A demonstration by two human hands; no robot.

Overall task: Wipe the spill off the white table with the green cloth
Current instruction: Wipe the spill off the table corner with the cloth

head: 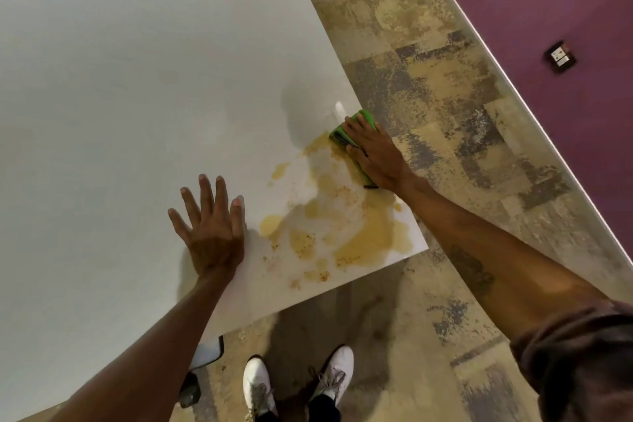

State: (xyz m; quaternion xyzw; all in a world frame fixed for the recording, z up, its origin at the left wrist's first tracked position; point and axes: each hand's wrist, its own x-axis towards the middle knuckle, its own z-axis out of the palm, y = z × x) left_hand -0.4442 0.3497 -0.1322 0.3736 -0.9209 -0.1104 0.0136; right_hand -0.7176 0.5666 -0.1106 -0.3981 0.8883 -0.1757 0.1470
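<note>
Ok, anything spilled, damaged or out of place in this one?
Yes: a yellow-brown spill with specks spreads over the near right corner of the white table, in patches up to the edge. The right hand presses the green cloth at its far end; the left hand lies flat beside it. Nothing looks damaged.

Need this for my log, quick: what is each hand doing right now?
Left hand: open, flat on the table.
Right hand: open, pressing the green cloth flat.

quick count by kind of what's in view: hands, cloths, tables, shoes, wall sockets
hands: 2 (left hand, right hand)
cloth: 1
table: 1
shoes: 2
socket: 1
total: 7
</note>
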